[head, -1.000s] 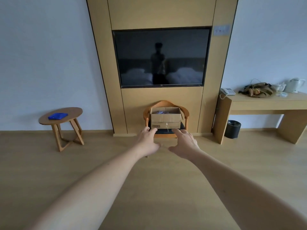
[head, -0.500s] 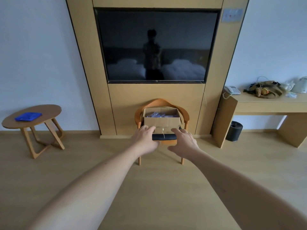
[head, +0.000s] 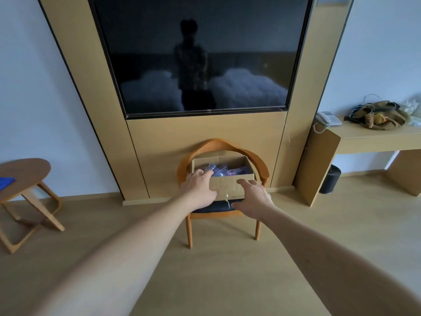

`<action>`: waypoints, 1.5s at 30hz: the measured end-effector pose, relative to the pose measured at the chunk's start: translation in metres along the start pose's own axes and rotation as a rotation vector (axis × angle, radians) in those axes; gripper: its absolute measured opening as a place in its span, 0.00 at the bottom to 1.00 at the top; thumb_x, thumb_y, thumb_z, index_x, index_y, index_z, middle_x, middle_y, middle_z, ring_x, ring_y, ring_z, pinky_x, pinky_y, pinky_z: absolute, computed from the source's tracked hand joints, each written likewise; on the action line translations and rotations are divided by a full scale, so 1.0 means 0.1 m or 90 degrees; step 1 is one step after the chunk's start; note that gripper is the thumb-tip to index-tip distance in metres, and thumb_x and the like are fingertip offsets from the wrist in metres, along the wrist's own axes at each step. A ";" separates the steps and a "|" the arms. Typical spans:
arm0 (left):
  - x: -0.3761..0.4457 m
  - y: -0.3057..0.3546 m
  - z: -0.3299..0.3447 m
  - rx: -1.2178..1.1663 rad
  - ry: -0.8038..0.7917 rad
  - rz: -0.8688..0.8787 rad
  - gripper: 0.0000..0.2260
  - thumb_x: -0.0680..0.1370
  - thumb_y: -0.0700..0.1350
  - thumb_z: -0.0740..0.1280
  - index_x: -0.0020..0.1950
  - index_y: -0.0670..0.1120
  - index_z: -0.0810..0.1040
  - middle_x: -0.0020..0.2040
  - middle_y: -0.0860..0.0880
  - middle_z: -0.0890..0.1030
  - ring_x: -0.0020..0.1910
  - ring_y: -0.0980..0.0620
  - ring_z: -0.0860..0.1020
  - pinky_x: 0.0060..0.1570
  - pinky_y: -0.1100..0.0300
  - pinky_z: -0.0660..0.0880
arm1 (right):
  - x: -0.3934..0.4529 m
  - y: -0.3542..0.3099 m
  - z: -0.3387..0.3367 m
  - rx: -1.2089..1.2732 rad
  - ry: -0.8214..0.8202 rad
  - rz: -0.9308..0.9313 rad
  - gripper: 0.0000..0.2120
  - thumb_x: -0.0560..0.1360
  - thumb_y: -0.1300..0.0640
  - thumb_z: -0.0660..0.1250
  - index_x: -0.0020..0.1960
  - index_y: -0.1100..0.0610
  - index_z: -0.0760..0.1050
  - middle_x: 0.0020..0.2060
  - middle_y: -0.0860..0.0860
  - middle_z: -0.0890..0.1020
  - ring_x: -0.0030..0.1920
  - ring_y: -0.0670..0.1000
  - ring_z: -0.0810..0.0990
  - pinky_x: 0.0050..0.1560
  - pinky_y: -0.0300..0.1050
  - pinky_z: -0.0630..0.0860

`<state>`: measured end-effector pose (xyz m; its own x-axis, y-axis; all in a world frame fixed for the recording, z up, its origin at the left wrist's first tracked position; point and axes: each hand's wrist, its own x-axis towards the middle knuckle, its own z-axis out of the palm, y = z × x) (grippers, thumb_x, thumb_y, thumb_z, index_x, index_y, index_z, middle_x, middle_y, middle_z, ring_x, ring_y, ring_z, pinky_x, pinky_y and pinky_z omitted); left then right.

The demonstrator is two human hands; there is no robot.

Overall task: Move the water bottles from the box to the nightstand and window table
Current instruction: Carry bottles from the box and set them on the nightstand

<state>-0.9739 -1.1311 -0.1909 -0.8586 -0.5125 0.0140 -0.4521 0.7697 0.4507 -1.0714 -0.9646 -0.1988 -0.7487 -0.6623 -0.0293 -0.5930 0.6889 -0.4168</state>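
Bottles [head: 218, 171] lie in box [head: 224, 185] on chair [head: 222, 208] (seat edge near); my left hand [head: 199, 187] and right hand [head: 254, 198] reach, fingers spread, holding nothing. A careless tug could tip the box off.

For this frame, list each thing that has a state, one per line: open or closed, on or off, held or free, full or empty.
cardboard box: open at the top, resting on the chair seat
water bottles: lying inside the box, none held
left hand: open, fingers at the box's near left rim
right hand: open, in front of the box, gripping nothing
chair: upright against the wall panel
television: off, screen dark
telephone: handset on its cradle
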 end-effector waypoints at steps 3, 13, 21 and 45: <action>0.54 -0.17 0.17 0.009 -0.028 -0.019 0.33 0.67 0.60 0.64 0.72 0.53 0.70 0.66 0.47 0.72 0.67 0.43 0.69 0.64 0.46 0.73 | 0.55 0.11 0.13 -0.002 -0.026 0.012 0.40 0.72 0.48 0.76 0.79 0.48 0.62 0.70 0.54 0.73 0.67 0.58 0.73 0.62 0.58 0.77; 2.53 -0.44 0.59 0.002 -0.019 -0.094 0.30 0.74 0.56 0.67 0.75 0.51 0.69 0.69 0.46 0.72 0.68 0.43 0.71 0.65 0.50 0.72 | 2.61 0.63 0.48 0.021 -0.095 0.000 0.39 0.71 0.46 0.77 0.77 0.45 0.63 0.66 0.52 0.74 0.63 0.55 0.75 0.59 0.53 0.79; 3.55 -0.65 0.95 0.019 -0.066 -0.170 0.27 0.77 0.58 0.69 0.74 0.53 0.70 0.70 0.48 0.73 0.67 0.45 0.73 0.59 0.54 0.72 | 3.81 0.91 0.71 0.051 -0.181 -0.001 0.39 0.72 0.50 0.76 0.78 0.45 0.62 0.70 0.53 0.71 0.66 0.56 0.73 0.58 0.55 0.81; 6.08 -2.30 2.41 -0.092 -0.316 -0.264 0.33 0.78 0.55 0.70 0.80 0.48 0.63 0.76 0.45 0.70 0.72 0.43 0.72 0.65 0.50 0.74 | 6.36 1.45 2.24 -0.129 -0.388 0.178 0.34 0.72 0.54 0.70 0.76 0.45 0.64 0.73 0.52 0.68 0.74 0.59 0.63 0.70 0.59 0.67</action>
<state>-1.4501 -1.5279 -0.5009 -0.6460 -0.4915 -0.5840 -0.7614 0.4701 0.4465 -1.5673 -1.3519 -0.4811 -0.6169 -0.4590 -0.6393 -0.4904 0.8595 -0.1440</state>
